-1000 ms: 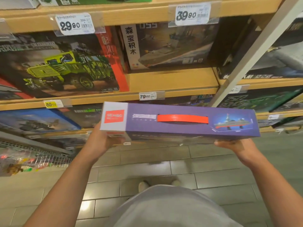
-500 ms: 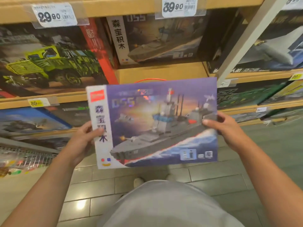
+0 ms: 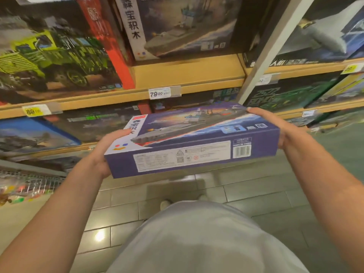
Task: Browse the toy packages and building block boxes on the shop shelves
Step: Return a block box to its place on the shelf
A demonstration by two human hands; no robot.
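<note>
Tilting nearly flat, a purple warship block box (image 3: 197, 138) is gripped at both ends. Left hand (image 3: 106, 150) and right hand (image 3: 275, 127) fingers are curled round it. Wooden shelves (image 3: 187, 75) are seen at 12 o'clock.

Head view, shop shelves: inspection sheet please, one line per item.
Surface: wooden shelf, bare patch in front of the upright warship box.
Job's things: purple warship block box held tilted, barcode side toward camera; same-design box upright on the shelf; green truck box to its left.
Clutter: price tags 79.00 and yellow 88; wire basket of small toys at lower left.
Hands: left hand grips the box's left end; right hand grips its right end.
Cables: nothing seen.
Surroundings: grey tiled floor; white upright post.
</note>
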